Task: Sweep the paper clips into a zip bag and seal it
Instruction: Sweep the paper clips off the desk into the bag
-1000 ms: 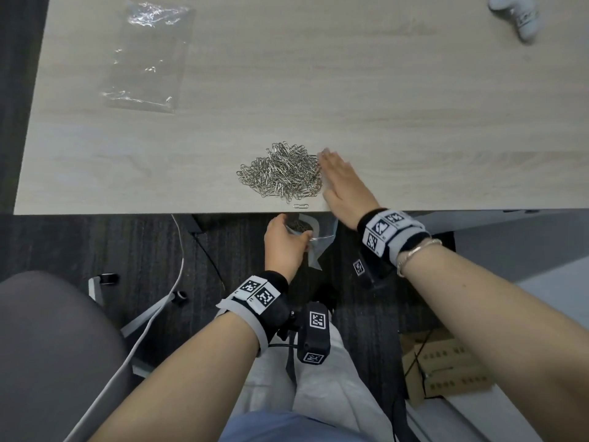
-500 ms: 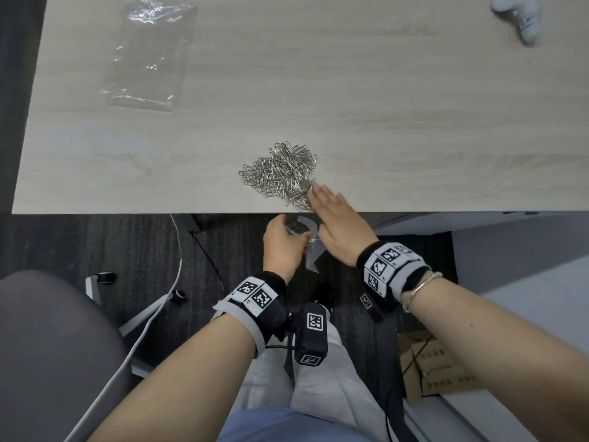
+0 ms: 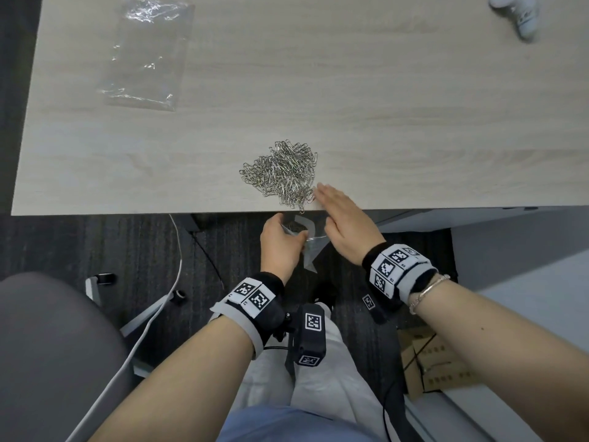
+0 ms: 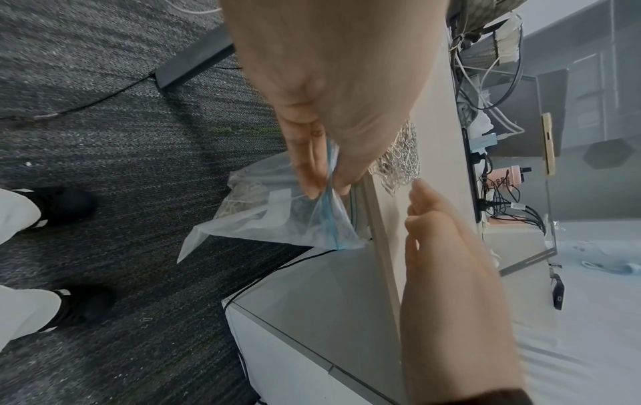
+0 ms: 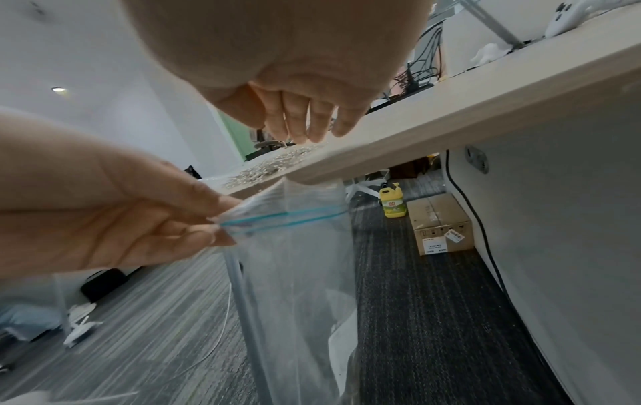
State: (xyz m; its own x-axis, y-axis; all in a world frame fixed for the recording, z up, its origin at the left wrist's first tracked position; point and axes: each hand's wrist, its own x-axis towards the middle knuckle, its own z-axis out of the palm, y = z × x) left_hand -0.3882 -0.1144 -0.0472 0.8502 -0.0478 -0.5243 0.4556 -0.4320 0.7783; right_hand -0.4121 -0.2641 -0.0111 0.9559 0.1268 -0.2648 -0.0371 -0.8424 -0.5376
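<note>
The left hand (image 3: pixel 279 245) hangs just below the near edge of the worktop (image 3: pixel 382 122), its fingertips (image 4: pixel 314 180) and thumb pinching the blue-striped top edge of the zip bag (image 4: pixel 277 219) so the clear bag hangs down toward the carpet; some paper clips already lie inside it, seen from the left wrist. The right hand (image 3: pixel 344 224) holds nothing, its fingers (image 5: pixel 305 120) straight and close together, with the fingertips over the worktop edge beside the near right corner of the paper clips (image 3: pixel 282 173), which form a loose silver heap near the edge, just above the bag's mouth. One stray clip (image 4: pixel 146 319) lies on the carpet. A second clear bag (image 3: pixel 146 55) lies flat at the far left of the worktop, and a white object (image 3: pixel 522 14) sits at the far right corner.
</note>
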